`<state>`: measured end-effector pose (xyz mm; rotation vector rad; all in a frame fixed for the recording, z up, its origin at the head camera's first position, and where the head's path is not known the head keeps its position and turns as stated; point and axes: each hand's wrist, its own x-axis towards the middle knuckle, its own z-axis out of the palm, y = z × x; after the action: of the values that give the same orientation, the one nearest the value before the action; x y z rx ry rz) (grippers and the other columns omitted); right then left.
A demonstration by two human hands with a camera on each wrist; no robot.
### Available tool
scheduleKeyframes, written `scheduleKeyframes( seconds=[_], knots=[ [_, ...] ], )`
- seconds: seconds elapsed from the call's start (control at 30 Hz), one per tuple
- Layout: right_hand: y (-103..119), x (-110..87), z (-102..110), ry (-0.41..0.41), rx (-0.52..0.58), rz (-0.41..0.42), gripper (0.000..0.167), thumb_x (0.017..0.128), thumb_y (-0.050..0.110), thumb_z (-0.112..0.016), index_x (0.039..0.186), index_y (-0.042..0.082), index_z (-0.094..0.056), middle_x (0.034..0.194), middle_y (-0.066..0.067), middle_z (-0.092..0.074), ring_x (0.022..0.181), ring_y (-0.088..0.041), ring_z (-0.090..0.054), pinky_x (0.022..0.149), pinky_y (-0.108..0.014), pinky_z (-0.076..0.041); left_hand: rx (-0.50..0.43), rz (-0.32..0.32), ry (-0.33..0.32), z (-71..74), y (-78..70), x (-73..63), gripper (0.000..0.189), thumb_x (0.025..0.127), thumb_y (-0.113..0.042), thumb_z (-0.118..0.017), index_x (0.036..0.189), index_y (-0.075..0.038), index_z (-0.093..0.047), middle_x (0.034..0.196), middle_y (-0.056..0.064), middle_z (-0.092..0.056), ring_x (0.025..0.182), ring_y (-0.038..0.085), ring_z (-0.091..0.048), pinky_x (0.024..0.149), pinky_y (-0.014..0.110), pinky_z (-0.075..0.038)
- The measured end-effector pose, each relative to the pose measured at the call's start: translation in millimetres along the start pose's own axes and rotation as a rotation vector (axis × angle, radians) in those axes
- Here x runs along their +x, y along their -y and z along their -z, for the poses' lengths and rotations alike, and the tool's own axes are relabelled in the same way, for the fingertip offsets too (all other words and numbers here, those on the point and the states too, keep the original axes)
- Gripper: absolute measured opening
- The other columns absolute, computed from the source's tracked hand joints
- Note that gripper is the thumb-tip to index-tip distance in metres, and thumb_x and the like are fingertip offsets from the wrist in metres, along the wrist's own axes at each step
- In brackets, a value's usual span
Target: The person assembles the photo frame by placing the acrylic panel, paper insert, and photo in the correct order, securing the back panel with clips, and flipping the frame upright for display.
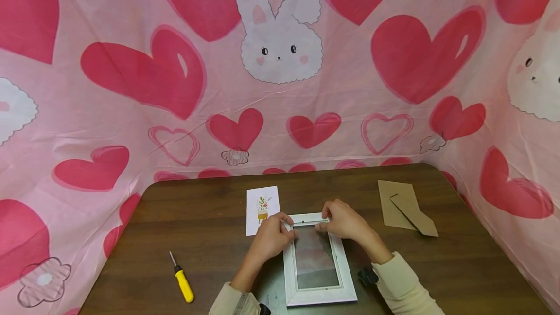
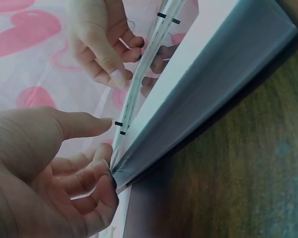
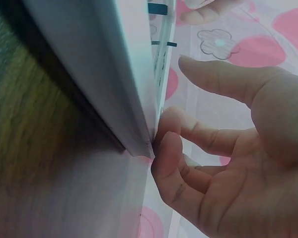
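A white picture frame [image 1: 321, 297] lies on the table with its back up. Small dark tabs show along its inner lip, and a clear pane fills the opening. At the top left corner, my left hand [image 1: 273, 235] holds the outer edge with bent fingers, its thumb pointing in over the opening. My right hand [image 1: 347, 220] grips the top right corner in the same way. In the left wrist view, the left fingertips [image 2: 107, 173] sit right at the frame's corner. Curled right fingers [image 3: 169, 148] meet the other corner in the right wrist view.
Beyond the left hand lies a white card [image 1: 262, 198] with a potted plant print. A brown backing board [image 1: 399, 203] with a stand leg [image 1: 420, 220] lies at the right. The yellow screwdriver [image 1: 183, 286] is at the left. A pink heart-print cloth [image 1: 280, 101] surrounds the table.
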<state>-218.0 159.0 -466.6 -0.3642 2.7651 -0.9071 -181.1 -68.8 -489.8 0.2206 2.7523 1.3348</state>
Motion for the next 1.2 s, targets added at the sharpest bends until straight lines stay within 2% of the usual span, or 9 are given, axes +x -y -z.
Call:
scheduleKeyframes(
  seconds=[0.37,0.6,0.93,1.1,1.2],
  knots=[
    [3,1.8,4,-0.037,0.064,0.008,0.023,0.087,0.021,-0.085,0.087,0.009,-0.065,0.077,-0.004,-0.059,0.070,-0.018,-0.053,0.060,-0.031,-0.045,0.036,-0.016,-0.089,12.1,-0.7,2.0,0.018,0.089,-0.016,-0.081,0.101,-0.005,-0.073,0.065,0.000,-0.060,0.056,0.009,-0.051,0.053,0.026,-0.043],
    [10,5.2,8,-0.052,0.076,0.069,0.023,0.088,0.023,-0.083,0.087,0.009,-0.066,0.076,-0.003,-0.062,0.067,-0.017,-0.053,0.060,-0.031,-0.044,0.021,0.000,-0.122,19.3,1.3,3.0,0.017,0.091,-0.017,-0.078,0.103,-0.004,-0.075,0.073,0.003,-0.067,0.063,0.010,-0.056,0.058,0.028,-0.046],
    [23,15.5,12,-0.032,0.108,0.120,0.023,0.091,0.028,-0.081,0.093,0.010,-0.067,0.078,-0.001,-0.063,0.068,-0.015,-0.055,0.061,-0.031,-0.047,0.019,-0.006,-0.205,30.5,6.5,4.8,0.014,0.090,-0.015,-0.079,0.098,-0.004,-0.076,0.083,0.008,-0.067,0.073,0.011,-0.059,0.066,0.028,-0.048],
    [26,23.5,12,-0.027,0.108,0.163,0.022,0.092,0.027,-0.080,0.094,0.008,-0.068,0.080,-0.002,-0.066,0.070,-0.014,-0.057,0.064,-0.030,-0.049,-0.001,0.020,-0.217,35.7,10.3,6.9,0.015,0.091,-0.016,-0.078,0.099,-0.003,-0.075,0.082,0.009,-0.068,0.073,0.013,-0.059,0.065,0.029,-0.049],
    [28,27.2,12,-0.027,0.102,0.174,0.022,0.092,0.026,-0.081,0.093,0.008,-0.069,0.080,-0.002,-0.067,0.070,-0.014,-0.056,0.065,-0.030,-0.049,-0.019,0.047,-0.221,37.8,14.0,8.6,0.021,0.092,-0.016,-0.076,0.105,0.000,-0.075,0.084,0.010,-0.071,0.074,0.014,-0.062,0.067,0.030,-0.050]
  ],
)
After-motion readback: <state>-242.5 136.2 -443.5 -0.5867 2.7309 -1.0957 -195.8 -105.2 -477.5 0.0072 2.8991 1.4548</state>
